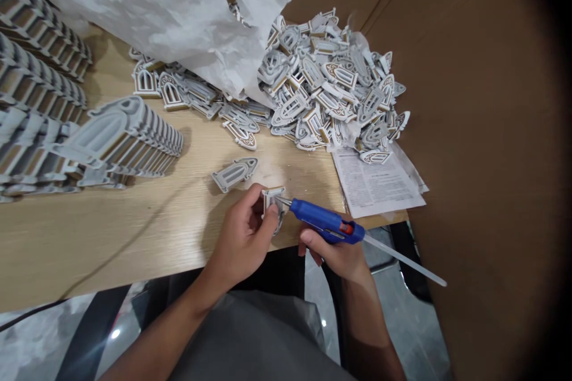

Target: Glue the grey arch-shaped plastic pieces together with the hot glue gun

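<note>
Between the thumb and fingers of my left hand [243, 238] is a small white arched window-shaped piece [273, 195] with a gold edge. My right hand [337, 253] grips a blue hot glue gun [328, 220], whose metal nozzle points left and meets or nearly meets the piece. A long translucent glue stick [404, 259] sticks out of the gun's back end. Just beyond my left hand, a single grey-white arched piece [235, 174] lies on the wooden table [192, 214].
Stacked arched pieces [129, 137] stand in rows at the left. A loose heap of similar pieces [330, 83] lies at the back, partly under crumpled white paper [179, 12]. A printed sheet [375, 181] sits by the right edge, beside a brown panel [487, 131].
</note>
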Demonstrator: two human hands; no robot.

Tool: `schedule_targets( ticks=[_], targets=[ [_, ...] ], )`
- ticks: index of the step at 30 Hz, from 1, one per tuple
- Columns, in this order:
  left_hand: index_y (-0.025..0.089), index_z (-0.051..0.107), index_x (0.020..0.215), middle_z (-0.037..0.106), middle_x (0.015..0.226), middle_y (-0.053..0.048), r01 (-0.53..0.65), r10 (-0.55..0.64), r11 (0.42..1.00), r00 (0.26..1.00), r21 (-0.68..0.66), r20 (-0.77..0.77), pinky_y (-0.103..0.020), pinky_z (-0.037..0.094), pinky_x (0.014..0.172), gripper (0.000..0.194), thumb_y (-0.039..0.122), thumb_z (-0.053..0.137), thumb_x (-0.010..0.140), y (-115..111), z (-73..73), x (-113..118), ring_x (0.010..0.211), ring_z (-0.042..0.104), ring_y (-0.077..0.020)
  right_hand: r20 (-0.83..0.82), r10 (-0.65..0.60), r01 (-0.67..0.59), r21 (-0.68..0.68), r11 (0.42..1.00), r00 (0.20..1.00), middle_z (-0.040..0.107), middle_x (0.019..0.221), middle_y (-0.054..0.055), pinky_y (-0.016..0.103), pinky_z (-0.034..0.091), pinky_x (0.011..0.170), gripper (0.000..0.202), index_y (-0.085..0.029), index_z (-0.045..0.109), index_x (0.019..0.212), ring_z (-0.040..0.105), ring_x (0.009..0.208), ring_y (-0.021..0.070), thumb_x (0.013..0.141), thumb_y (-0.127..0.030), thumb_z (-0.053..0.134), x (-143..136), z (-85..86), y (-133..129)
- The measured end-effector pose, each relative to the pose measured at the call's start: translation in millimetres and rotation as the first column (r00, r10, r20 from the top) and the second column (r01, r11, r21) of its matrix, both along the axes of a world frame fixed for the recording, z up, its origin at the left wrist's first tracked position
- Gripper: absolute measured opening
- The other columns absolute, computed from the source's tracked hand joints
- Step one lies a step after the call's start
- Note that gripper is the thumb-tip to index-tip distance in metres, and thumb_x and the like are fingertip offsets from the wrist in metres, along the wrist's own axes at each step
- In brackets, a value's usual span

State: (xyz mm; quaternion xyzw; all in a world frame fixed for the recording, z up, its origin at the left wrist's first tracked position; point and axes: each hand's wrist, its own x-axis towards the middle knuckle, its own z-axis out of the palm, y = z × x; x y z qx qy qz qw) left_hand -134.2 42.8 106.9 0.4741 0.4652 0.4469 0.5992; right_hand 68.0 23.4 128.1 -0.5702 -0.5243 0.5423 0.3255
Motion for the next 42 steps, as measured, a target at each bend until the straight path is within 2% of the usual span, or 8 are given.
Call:
schedule_targets(
  ticks=[5, 12, 19, 28, 33, 42],
  targets=[
    [0.024, 0.061, 0.097, 0.061, 0.081, 0.002, -0.009, 0.009, 1.000, 1.000, 0.019, -0.006, -0.023, 0.045, 0.061, 0.013, 0.033, 0.061, 0.106, 0.9, -0.2, -0.2, 0.069, 0.054, -0.0141, 0.015, -0.033, 0.033, -0.017, 0.999, 0.999, 0.070, 0.052, -0.001, 0.021, 0.040, 0.031, 0.036, -0.019, 0.080, 0.096, 0.051, 0.031, 0.0112, 0.090, -0.055, 0.085, -2.6, 0.2, 0.3],
    [0.024, 0.061, 0.095, 0.059, 0.079, 0.003, -0.021, 0.022, 0.999, 0.999, 0.043, -0.039, -0.022, 0.046, 0.062, 0.012, 0.030, 0.062, 0.105, 1.6, 2.1, -0.2, 0.069, 0.056, -0.0138, 0.045, -0.015, 0.014, 0.027, 1.000, 0.999, 0.054, 0.041, -0.006, 0.021, 0.044, 0.036, 0.031, -0.022, 0.072, 0.072, 0.050, 0.033, 0.0106, 0.088, -0.043, 0.087, -7.8, 7.5, 4.6],
    [0.024, 0.060, 0.096, 0.058, 0.080, 0.003, -0.016, 0.018, 0.999, 0.999, 0.045, -0.029, -0.022, 0.047, 0.063, 0.011, 0.029, 0.061, 0.106, 0.1, 1.5, -0.3, 0.071, 0.055, -0.0133, 0.121, -0.043, 0.041, 0.022, 0.999, 0.992, 0.053, 0.042, -0.006, 0.020, 0.040, 0.032, 0.044, -0.023, 0.063, 0.060, 0.047, 0.032, 0.0093, 0.088, -0.047, 0.086, -8.4, 2.1, 2.9],
    [0.025, 0.060, 0.095, 0.058, 0.078, 0.004, -0.018, 0.019, 0.999, 0.999, 0.033, -0.038, -0.022, 0.045, 0.058, 0.011, 0.028, 0.061, 0.105, 0.5, 1.7, -0.8, 0.066, 0.053, -0.0130, 0.192, -0.019, 0.002, 0.089, 0.996, 0.981, 0.054, 0.039, -0.004, 0.021, 0.043, 0.034, 0.051, -0.025, 0.055, 0.049, 0.050, 0.033, 0.0106, 0.092, -0.036, 0.080, -9.5, 3.5, 5.2],
    [0.025, 0.059, 0.093, 0.056, 0.075, 0.004, -0.025, 0.026, 0.999, 0.999, 0.028, -0.039, -0.022, 0.044, 0.056, 0.012, 0.028, 0.062, 0.104, 0.8, 3.2, -0.3, 0.062, 0.051, -0.0124, 0.222, -0.033, 0.012, 0.097, 0.995, 0.975, 0.054, 0.038, -0.005, 0.021, 0.045, 0.034, 0.050, -0.026, 0.054, 0.048, 0.050, 0.032, 0.0109, 0.092, -0.031, 0.077, -9.9, 3.9, 5.3],
    [0.025, 0.058, 0.093, 0.056, 0.076, 0.004, -0.028, 0.032, 0.998, 0.997, 0.051, -0.074, -0.022, 0.044, 0.056, 0.012, 0.028, 0.061, 0.105, 1.3, -0.1, 0.4, 0.063, 0.053, -0.0130, 0.222, -0.029, 0.010, 0.083, 0.996, 0.975, 0.055, 0.038, -0.004, 0.023, 0.045, 0.036, 0.049, -0.026, 0.056, 0.051, 0.052, 0.033, 0.0117, 0.095, -0.037, 0.075, -10.5, 2.9, 5.5]
  ],
)
